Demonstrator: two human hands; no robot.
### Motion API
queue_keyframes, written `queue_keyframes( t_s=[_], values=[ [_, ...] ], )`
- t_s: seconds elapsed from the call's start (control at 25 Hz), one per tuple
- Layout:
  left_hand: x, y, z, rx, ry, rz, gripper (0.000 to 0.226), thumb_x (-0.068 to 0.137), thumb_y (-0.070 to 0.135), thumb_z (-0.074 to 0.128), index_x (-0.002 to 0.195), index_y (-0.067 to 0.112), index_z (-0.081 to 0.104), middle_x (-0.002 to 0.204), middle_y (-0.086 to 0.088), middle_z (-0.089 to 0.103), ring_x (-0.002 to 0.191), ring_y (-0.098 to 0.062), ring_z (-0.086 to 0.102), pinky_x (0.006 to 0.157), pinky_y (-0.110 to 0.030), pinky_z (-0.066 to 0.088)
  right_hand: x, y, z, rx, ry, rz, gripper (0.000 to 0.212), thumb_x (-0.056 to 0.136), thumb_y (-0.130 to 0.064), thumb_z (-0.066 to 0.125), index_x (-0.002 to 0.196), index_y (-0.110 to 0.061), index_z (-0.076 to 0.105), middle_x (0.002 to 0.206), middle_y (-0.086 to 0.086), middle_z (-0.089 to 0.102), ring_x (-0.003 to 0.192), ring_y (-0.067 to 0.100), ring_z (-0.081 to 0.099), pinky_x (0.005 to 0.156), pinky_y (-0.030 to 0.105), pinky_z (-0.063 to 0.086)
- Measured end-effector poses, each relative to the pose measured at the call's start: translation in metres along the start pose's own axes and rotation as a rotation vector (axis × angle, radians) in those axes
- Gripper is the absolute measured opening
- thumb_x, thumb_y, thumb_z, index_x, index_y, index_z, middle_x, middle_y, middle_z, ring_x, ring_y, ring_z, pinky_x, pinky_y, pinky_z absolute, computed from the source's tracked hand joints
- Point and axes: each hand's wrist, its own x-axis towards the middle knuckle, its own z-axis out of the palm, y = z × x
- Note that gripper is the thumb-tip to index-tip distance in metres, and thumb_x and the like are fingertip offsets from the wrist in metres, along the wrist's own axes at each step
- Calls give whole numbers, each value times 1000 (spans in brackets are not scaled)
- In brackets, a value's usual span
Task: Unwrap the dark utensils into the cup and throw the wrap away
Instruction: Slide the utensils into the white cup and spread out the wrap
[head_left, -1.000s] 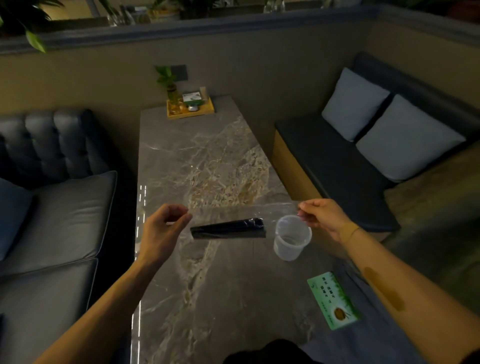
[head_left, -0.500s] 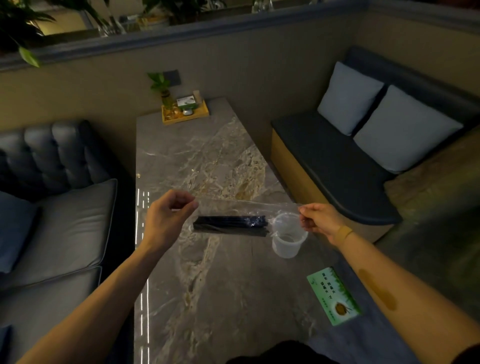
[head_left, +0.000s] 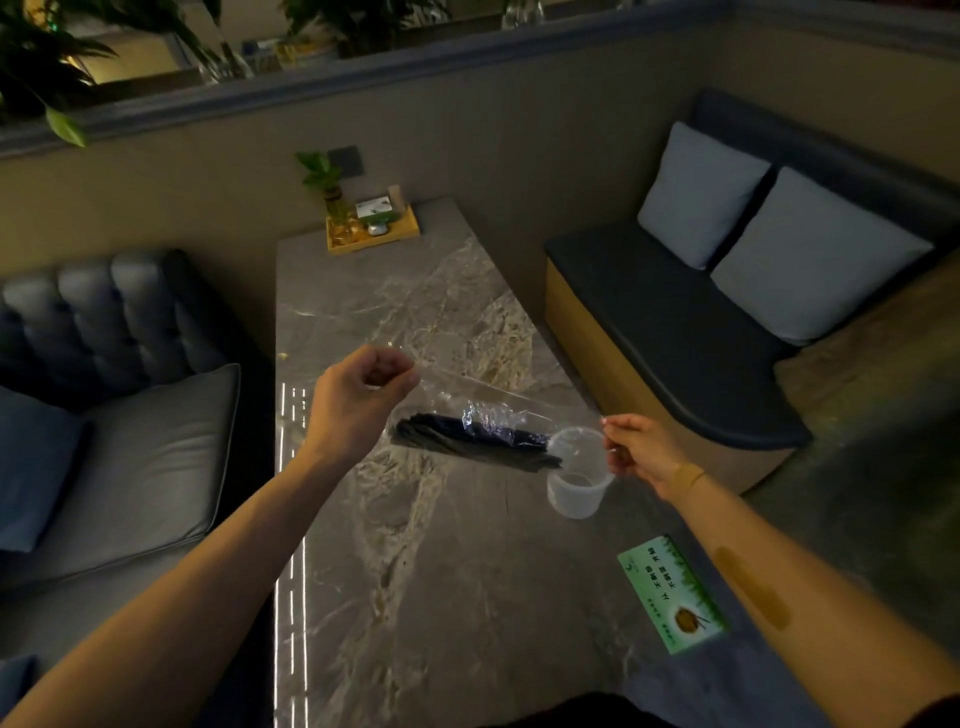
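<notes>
A bundle of dark utensils (head_left: 457, 434) hangs inside a sheet of clear plastic wrap (head_left: 483, 395) stretched between my hands above the marble table (head_left: 415, 571). My left hand (head_left: 358, 405) pinches the wrap's upper left corner, held higher. My right hand (head_left: 641, 454) pinches the lower right corner, just beside the rim of a clear plastic cup (head_left: 576, 475) standing on the table. The bundle tilts down to the right, and its right end reaches over the cup's mouth. Part of the wrap is crumpled around the bundle's middle.
A green printed card (head_left: 672, 595) lies on the table near my right forearm. A yellow tray (head_left: 371, 231) with a small plant and boxes stands at the table's far end. A grey sofa (head_left: 130, 441) is on the left, a dark bench (head_left: 675, 338) with pillows on the right.
My left hand has risen and the right has dropped, so the wrap slopes down to the right. The dark bundle has slid right, its end now over the cup.
</notes>
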Motion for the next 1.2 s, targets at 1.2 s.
queue_keyframes(
  t_s=[1.2],
  values=[
    [56, 75, 58, 101, -164, 173, 9, 80, 21, 77, 83, 26, 70, 73, 8, 68, 66, -2, 60, 63, -19, 49, 25, 31, -19, 234, -36, 163, 16, 97, -8, 50, 106, -14, 62, 81, 7, 61, 71, 19, 56, 70, 37, 51]
  ],
)
